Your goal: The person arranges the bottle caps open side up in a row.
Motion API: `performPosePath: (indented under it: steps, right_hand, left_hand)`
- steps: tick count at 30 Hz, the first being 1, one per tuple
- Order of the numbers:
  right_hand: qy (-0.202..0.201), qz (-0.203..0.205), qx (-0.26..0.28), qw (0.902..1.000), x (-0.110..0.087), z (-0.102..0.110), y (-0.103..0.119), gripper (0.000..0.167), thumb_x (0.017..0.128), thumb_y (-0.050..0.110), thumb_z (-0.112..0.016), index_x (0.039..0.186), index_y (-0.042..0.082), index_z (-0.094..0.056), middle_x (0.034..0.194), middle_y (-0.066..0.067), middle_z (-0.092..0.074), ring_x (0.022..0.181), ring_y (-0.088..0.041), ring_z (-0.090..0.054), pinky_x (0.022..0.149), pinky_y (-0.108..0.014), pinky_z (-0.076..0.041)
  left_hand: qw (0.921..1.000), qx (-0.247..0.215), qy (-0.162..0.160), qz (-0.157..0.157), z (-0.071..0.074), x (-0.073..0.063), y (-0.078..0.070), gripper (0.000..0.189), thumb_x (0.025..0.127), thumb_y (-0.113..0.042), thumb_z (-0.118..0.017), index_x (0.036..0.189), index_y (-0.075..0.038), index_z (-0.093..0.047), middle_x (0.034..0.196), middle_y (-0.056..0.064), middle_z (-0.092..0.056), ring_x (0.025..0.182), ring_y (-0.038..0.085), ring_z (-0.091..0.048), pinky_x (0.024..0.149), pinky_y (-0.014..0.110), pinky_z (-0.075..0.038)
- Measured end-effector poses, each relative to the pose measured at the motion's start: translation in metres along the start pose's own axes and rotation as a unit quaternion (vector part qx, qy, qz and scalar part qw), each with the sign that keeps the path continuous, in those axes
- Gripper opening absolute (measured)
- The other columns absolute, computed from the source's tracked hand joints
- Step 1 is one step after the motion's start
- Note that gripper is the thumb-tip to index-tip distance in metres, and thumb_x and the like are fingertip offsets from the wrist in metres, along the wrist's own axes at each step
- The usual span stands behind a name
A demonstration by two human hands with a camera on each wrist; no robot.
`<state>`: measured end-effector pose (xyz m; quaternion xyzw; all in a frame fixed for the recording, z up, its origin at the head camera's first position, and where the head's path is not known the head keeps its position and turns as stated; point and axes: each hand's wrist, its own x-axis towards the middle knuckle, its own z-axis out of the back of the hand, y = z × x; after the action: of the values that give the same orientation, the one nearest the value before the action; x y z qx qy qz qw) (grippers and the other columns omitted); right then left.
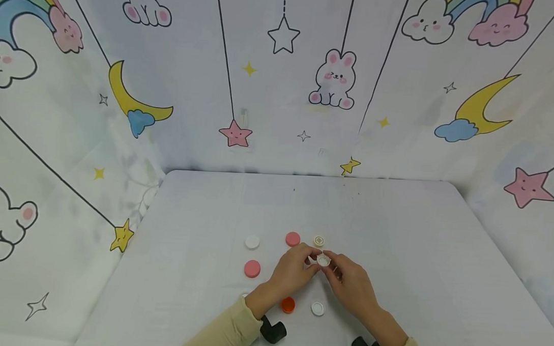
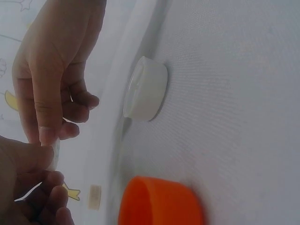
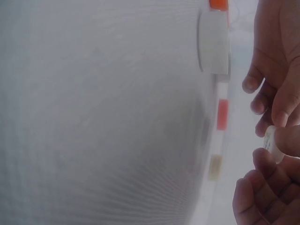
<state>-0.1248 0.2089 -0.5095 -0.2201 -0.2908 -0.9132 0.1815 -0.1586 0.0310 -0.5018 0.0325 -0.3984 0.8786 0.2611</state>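
Just above the table, a small white cap (image 1: pixel 323 259) is held between both hands. My left hand (image 1: pixel 295 268) pinches its left side with thumb and fingertips. From the other side, the thumb and fingers of my right hand (image 1: pixel 350 283) grip it too. In the right wrist view the cap (image 3: pixel 272 143) shows edge-on, its far part covered by fingers. Just behind the hands lies a cream cap (image 1: pixel 319 240) with a ringed top. A pink cap (image 1: pixel 293 238) sits beyond the left hand.
Left of the hands lie another pink cap (image 1: pixel 252 269) and a white cap (image 1: pixel 252 242). An orange cap (image 1: pixel 288 305) and a white round cap (image 1: pixel 317 309) rest nearer the front. The left forearm nearly hides one more white piece. All stand on a white-covered table (image 1: pixel 202 216).
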Motion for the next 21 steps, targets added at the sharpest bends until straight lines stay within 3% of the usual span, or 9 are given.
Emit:
performPosePath:
  steps: [13,21]
  right_hand:
    - [0.045,-0.052,-0.014,0.9975,0.0007,0.0032,0.0048,0.037,0.078,0.011,-0.082,0.112,0.011,-0.068,0.075,0.012,-0.063,0.061,0.003,-0.05,0.054,-0.019,-0.043]
    - [0.033,-0.042,-0.021,0.9983,0.001,0.0041,0.0056,0.038,0.074,0.006,-0.083,0.11,0.007,-0.07,0.074,0.011,-0.061,0.06,-0.003,-0.049,0.053,-0.019,-0.041]
  left_hand:
    - [0.9962,0.083,-0.007,-0.028,-0.0022,-0.002,-0.0007,0.03,0.083,-0.018,-0.078,0.111,-0.014,-0.068,0.095,-0.003,-0.065,0.083,0.007,-0.058,0.069,0.016,-0.046]
    - [0.9942,0.099,-0.012,-0.041,-0.002,-0.0011,-0.0018,0.029,0.083,-0.019,-0.079,0.109,-0.014,-0.069,0.094,-0.003,-0.065,0.084,0.008,-0.058,0.069,0.016,-0.045]
